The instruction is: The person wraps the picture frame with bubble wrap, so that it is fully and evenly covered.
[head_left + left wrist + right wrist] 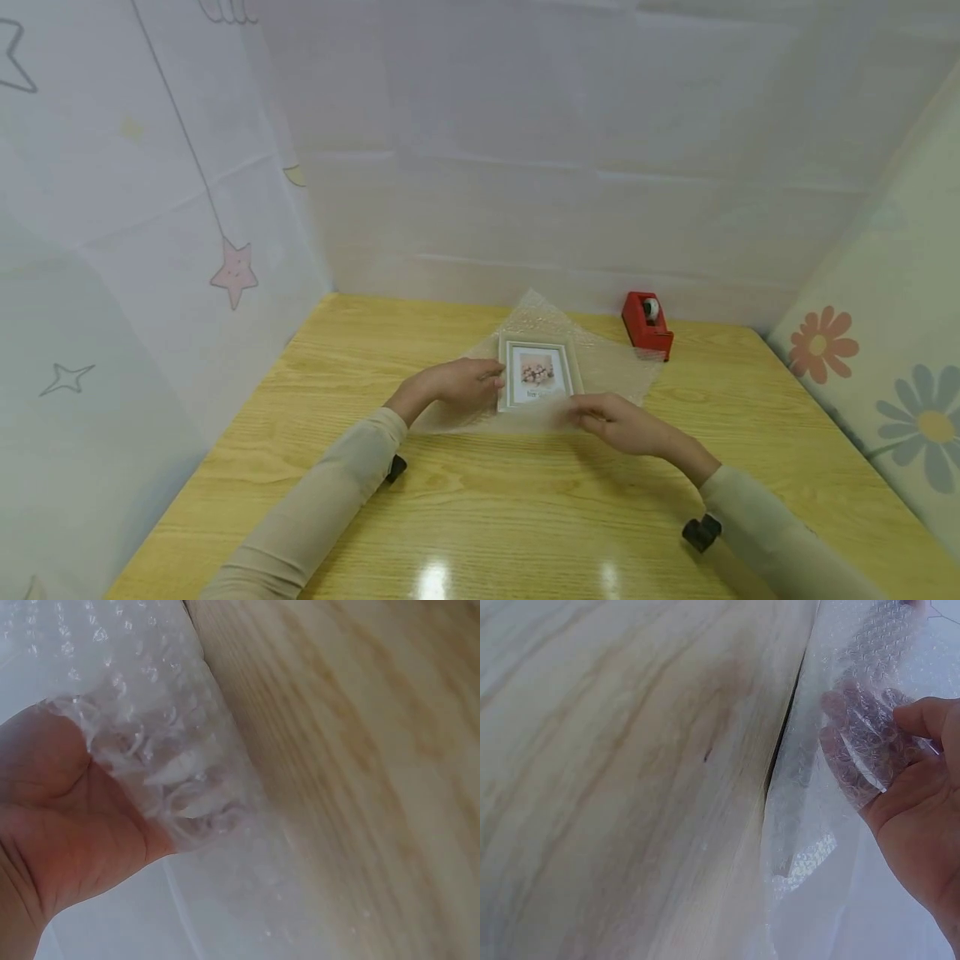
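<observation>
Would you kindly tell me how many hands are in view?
2: the left hand at the picture frame's left edge, and the right hand near its lower right corner. Bubble wrap partly covers their fingers.

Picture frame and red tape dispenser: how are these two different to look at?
Colour: the picture frame is pale and shows a flower picture, while the tape dispenser is red with a whitish tape roll. 
Place: the frame lies face up on bubble wrap; the dispenser stands farther back, on the person's right. 
Handling: the left hand and right hand are at the frame; neither touches the dispenser.
Both are on the wooden table.
</observation>
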`<state>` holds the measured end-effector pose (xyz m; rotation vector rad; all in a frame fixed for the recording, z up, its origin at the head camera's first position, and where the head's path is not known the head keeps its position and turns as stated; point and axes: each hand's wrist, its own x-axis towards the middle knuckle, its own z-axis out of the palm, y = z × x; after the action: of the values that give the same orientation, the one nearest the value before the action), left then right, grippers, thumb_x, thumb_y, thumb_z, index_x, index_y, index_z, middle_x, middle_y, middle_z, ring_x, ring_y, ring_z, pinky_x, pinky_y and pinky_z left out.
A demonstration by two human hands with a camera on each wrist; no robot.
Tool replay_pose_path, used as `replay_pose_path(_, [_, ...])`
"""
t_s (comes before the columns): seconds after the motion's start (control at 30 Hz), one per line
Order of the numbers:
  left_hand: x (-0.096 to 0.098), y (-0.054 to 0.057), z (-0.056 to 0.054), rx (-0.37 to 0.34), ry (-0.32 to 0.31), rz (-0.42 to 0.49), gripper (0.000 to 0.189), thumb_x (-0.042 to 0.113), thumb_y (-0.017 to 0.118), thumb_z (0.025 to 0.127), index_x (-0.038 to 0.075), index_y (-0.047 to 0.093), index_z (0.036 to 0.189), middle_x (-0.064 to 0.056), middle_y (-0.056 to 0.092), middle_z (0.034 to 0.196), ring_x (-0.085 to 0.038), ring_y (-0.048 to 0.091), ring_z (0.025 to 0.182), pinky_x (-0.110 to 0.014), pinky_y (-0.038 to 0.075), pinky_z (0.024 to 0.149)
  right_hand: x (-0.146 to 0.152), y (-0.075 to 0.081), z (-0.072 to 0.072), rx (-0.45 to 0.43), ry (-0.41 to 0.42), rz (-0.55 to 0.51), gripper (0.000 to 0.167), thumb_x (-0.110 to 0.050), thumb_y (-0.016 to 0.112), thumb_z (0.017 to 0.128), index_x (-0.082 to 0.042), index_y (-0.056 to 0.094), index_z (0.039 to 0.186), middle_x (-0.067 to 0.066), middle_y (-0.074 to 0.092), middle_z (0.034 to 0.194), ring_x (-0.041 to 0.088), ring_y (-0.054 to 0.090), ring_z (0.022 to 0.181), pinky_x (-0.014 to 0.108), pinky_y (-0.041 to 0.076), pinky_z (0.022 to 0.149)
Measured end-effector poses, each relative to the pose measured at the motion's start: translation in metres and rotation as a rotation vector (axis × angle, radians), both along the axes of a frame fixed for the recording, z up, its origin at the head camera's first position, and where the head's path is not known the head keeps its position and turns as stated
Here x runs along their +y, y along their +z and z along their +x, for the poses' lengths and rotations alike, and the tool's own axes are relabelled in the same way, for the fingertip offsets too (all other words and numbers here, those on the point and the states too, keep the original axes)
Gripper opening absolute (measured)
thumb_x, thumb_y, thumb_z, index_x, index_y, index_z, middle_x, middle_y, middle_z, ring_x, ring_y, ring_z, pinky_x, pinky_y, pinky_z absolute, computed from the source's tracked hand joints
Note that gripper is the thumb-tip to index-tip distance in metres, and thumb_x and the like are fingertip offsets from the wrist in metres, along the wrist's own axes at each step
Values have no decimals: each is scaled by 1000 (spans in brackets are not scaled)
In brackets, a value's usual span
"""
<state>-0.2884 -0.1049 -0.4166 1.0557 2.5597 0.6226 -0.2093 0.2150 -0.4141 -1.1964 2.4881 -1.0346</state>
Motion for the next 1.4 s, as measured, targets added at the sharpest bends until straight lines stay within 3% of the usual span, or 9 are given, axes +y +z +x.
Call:
replay_pose_path(0.27, [-2, -1, -4, 2, 17, 17, 54, 35, 31, 113, 3, 39, 156, -12, 44, 155, -31, 37, 144, -42, 29, 116, 0, 5, -7, -12, -42, 19, 30, -11, 49, 109, -1, 64, 134, 12, 68, 125, 32, 61, 118, 49, 51, 94])
replay_pose_path(0.47, [-2, -3, -4, -50, 81, 29, 63, 49, 24, 112, 8, 38, 158, -8, 39, 158, -29, 33, 146, -40, 26, 117, -3, 8, -12, -12, -40, -9, 28, -13, 50, 109, -7, 67, 130, 6, 70, 121, 28, 61, 119, 51, 49, 96])
replay_pose_path(0.67, [-1, 0, -1, -58, 115, 50, 72, 61, 15, 108, 16, 36, 159, -10, 40, 157, -33, 37, 144, -45, 28, 116, -1, 6, -19, 94, -29, -43, 22, -11, 56, 106, -13, 70, 124, 8, 68, 109, 21, 62, 95, 41, 53, 83])
replay_pose_path(0.9, [-3, -1, -3, -99, 98, 89, 85, 68, 7, 103, 10, 39, 157, -7, 45, 154, -28, 40, 142, -43, 29, 116, 0, 9, -26, 131, -54, -51, 18, -11, 60, 105, -14, 71, 118, 9, 66, 99, 19, 57, 81, 36, 52, 74])
replay_pose_path(1.0, [-3, 0, -4, -139, 81, 107, 89, 70, 5, 102, 8, 37, 157, -4, 44, 155, -25, 38, 143, -43, 25, 117, 0, 10, -29, 120, -86, -49, 16, -11, 62, 104, -14, 71, 117, 11, 67, 100, 18, 59, 81, 36, 52, 73])
replay_pose_path(1.2, [-4, -1, -6, -173, 104, 116, 92, 78, 6, 97, 17, 28, 162, 6, 39, 157, -22, 27, 148, -49, 18, 119, 2, 8, -39, 92, -130, -30, 16, -13, 63, 103, -12, 71, 117, 13, 69, 101, 18, 63, 85, 39, 53, 75])
replay_pose_path(1.4, [-3, -1, -6, -199, 126, 146, 92, 81, 9, 95, 21, 23, 164, 2, 40, 157, -23, 28, 148, -51, 18, 118, 7, 6, -53, 78, -155, 5, 21, -13, 64, 103, -4, 71, 120, 10, 71, 104, 17, 63, 89, 40, 53, 78])
